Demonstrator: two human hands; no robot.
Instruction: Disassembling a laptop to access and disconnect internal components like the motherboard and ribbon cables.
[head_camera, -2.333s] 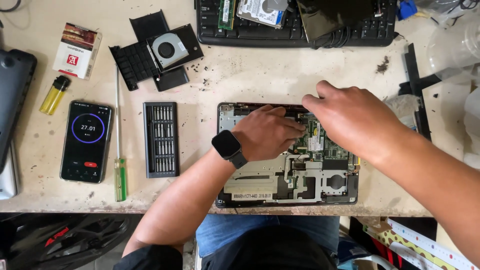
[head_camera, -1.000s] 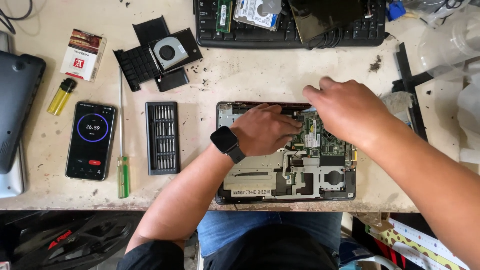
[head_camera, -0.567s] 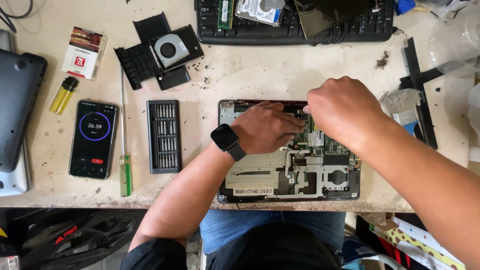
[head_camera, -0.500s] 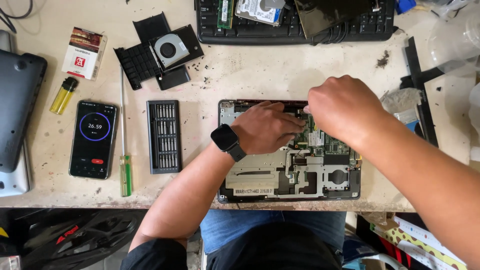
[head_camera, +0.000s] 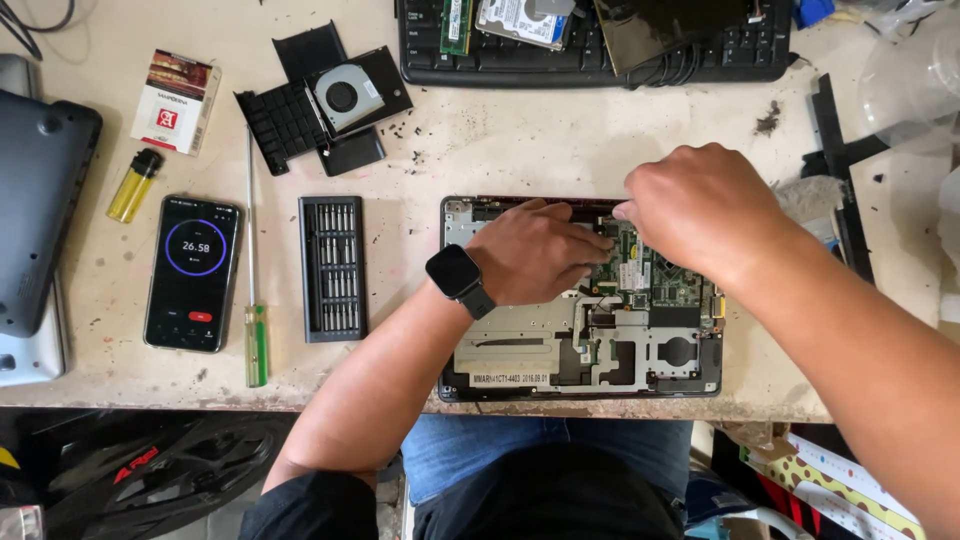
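Note:
An opened laptop base (head_camera: 560, 355) lies on the workbench in front of me, its green circuit board (head_camera: 660, 280) and metal frame exposed. My left hand (head_camera: 535, 250), with a black watch on the wrist, rests on the upper middle of the base, fingers curled down onto the board. My right hand (head_camera: 700, 205) hovers over the base's top edge, fingers pinched together at the board close to my left fingertips. Whatever small part the fingers touch is hidden under the hands.
A black bit set (head_camera: 333, 268) and a green-handled screwdriver (head_camera: 255, 300) lie left of the laptop, then a phone (head_camera: 193, 272) showing a timer. A fan with black covers (head_camera: 325, 100), a yellow lighter (head_camera: 134, 185), a small box (head_camera: 176, 100) and a keyboard (head_camera: 600, 50) sit farther back.
Both hands stay on the laptop's upper part. My right hand has curled more tightly and shifted slightly over the board; the phone's timer has run down.

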